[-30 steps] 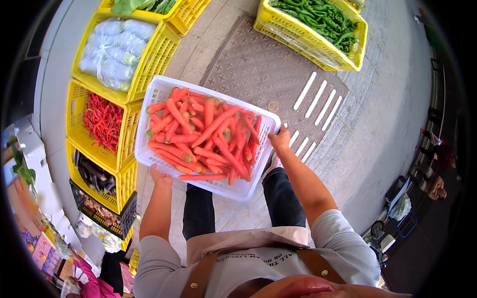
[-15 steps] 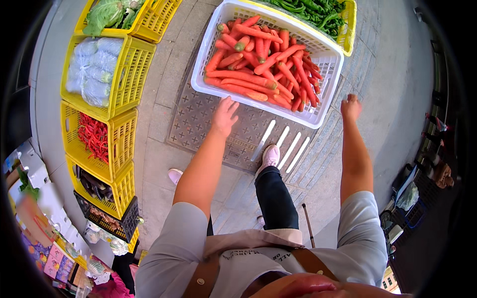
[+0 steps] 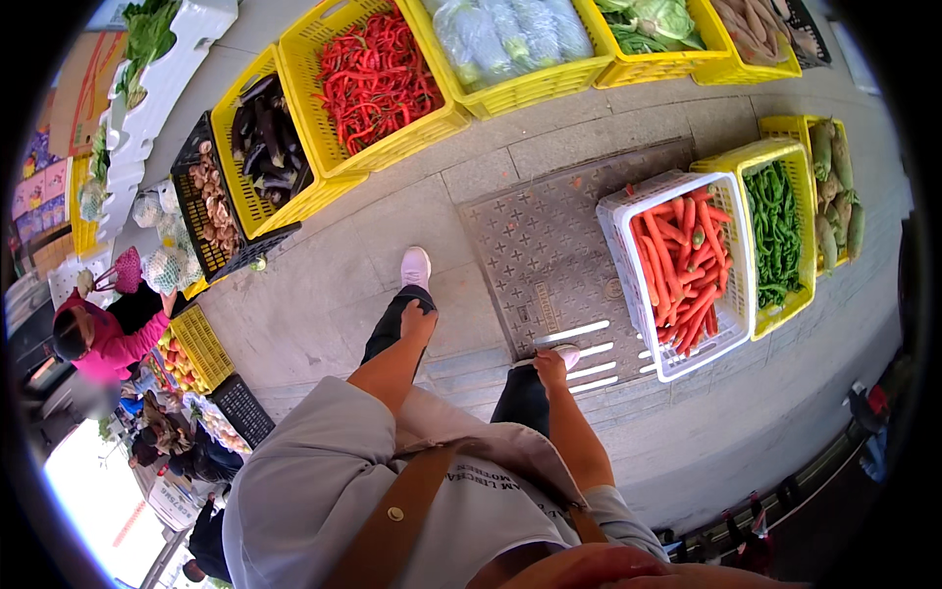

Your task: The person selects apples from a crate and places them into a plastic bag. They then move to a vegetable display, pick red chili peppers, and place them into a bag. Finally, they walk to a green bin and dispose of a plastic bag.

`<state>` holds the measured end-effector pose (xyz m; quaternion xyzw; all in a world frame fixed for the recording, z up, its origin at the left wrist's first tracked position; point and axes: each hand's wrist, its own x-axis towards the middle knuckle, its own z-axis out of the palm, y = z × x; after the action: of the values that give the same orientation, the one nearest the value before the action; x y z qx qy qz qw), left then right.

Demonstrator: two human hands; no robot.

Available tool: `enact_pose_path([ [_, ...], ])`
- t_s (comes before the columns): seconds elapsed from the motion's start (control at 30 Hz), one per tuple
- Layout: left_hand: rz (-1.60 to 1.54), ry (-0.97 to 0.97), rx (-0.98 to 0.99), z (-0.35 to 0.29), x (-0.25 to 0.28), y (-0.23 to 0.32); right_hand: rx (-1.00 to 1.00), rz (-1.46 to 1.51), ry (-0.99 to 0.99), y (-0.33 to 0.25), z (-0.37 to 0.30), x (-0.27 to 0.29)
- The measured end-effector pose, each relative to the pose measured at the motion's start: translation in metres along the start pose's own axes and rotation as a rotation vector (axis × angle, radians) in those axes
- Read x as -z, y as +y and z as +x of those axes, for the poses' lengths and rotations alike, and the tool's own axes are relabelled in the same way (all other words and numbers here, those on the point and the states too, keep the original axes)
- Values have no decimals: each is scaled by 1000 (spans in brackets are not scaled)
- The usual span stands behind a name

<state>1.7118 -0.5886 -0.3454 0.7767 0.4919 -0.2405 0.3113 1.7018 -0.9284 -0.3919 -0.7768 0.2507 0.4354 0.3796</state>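
My left hand (image 3: 419,322) hangs low in front of my left leg, its back toward me and its fingers mostly hidden. My right hand (image 3: 551,365) hangs in front of my right leg, next to my shoe, and its fingers hardly show either. Nothing can be seen in either hand. Of the things around, the white plastic crate (image 3: 635,324) stands closest to my right hand, though apart from it. Orange-red carrots (image 3: 687,255) are heaped inside. Against its far side sits a yellow crate (image 3: 807,294) of long green peppers (image 3: 773,231).
Yellow crates curve along the far side, with eggplants (image 3: 265,137), red chilies (image 3: 373,83), bagged pale vegetables (image 3: 510,39) and leafy greens (image 3: 659,29). A black crate of mushrooms (image 3: 211,196) stands left. Someone in pink (image 3: 118,339) is at the far left. A metal cover (image 3: 525,226) lies in the pavement.
My view has swung left, so the carrot crate now appears at the right. Both hands, spread and raised near that crate before, have dropped back toward my legs. My left foot is now ahead.
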Motion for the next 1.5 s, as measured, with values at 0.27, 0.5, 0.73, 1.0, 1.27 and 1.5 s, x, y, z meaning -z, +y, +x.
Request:
enact_pose_path([
  [0.27,-289,-105,0,20,160,-26,389,-866,80,-318,82,-14],
  [0.5,-242,-86,-297,20,180,-2,835,-687,139,-538,138,-151],
  [0.73,-123,129,-151,23,156,27,766,-1086,301,-641,269,-247],
  [1.0,-216,20,46,15,120,81,594,-328,-204,-640,274,-224],
  [1.27,-1655,35,642,113,177,188,358,-132,-840,-667,88,-122],
  [1.5,-2119,67,230,209,195,251,920,-616,-613,-700,133,-121],
])
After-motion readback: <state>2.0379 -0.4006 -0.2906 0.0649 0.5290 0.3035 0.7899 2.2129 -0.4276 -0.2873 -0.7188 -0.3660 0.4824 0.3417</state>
